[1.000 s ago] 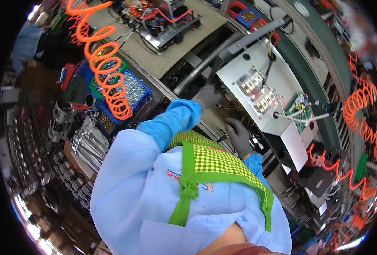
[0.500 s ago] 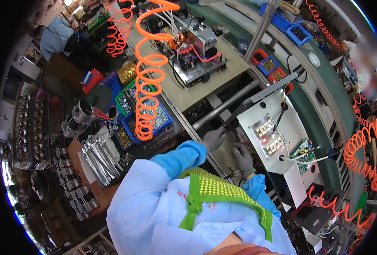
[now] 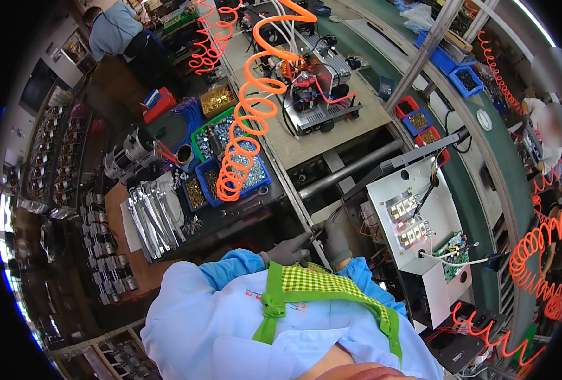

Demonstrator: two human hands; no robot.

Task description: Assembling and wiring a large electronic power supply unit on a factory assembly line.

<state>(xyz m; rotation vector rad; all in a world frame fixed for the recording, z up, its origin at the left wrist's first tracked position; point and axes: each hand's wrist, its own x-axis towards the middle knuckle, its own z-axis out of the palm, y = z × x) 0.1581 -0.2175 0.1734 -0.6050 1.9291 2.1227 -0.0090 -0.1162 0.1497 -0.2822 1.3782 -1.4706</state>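
My left hand [image 3: 288, 249], in a grey glove, is in front of my apron with its fingers closed. A small dark thing shows by its fingertips, too small to name. Beside it my right hand [image 3: 337, 243], gloved in grey too, points away from me with fingers pressed together. A thin dark piece shows at its fingertips; what it belongs to is unclear. Both hands are by the metal rail of the bench. To the right of them stands an open white metal housing [image 3: 382, 196] with a green circuit board [image 3: 453, 256] and wires inside.
A partly built machine [image 3: 316, 95] rests on a pale board beyond my hands. Left of it, an orange coiled hose [image 3: 261, 101] hangs over blue bins [image 3: 265, 180] of small fasteners. Metal strips [image 3: 151, 218] lie at the left. Another person [image 3: 119, 35] stands at the far left.
My left hand has drawn back toward my body and to the left, away from the housing's edge. My right hand has shifted left, close to it. The view has turned slightly.
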